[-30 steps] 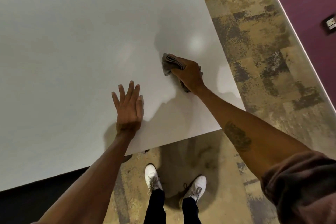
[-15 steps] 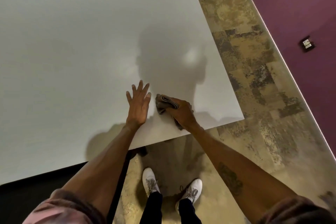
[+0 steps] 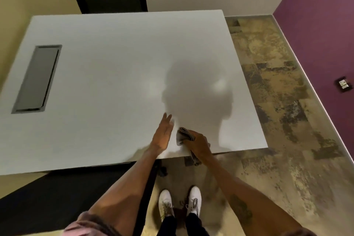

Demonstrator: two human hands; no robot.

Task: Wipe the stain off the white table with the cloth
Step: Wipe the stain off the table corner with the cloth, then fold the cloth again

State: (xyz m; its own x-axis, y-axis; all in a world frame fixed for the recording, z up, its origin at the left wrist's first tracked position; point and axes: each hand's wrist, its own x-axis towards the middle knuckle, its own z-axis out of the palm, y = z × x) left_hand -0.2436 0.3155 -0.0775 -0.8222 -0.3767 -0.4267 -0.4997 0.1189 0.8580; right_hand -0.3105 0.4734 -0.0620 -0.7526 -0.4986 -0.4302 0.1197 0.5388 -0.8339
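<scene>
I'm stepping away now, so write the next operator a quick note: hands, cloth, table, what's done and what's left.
Right hand: shut on the folded grey cloth, at the near edge of the white table; part of the cloth hangs over the edge.
Left hand: open, empty, just left of the cloth.
Done: no stain shows on the tabletop in this view.
Left: check the surface closely, wipe anything remaining.

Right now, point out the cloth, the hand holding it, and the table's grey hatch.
cloth (image 3: 183,133), head view, folded top edge.
right hand (image 3: 199,144), head view, back of hand.
grey hatch (image 3: 36,78), head view, panel centre.
</scene>
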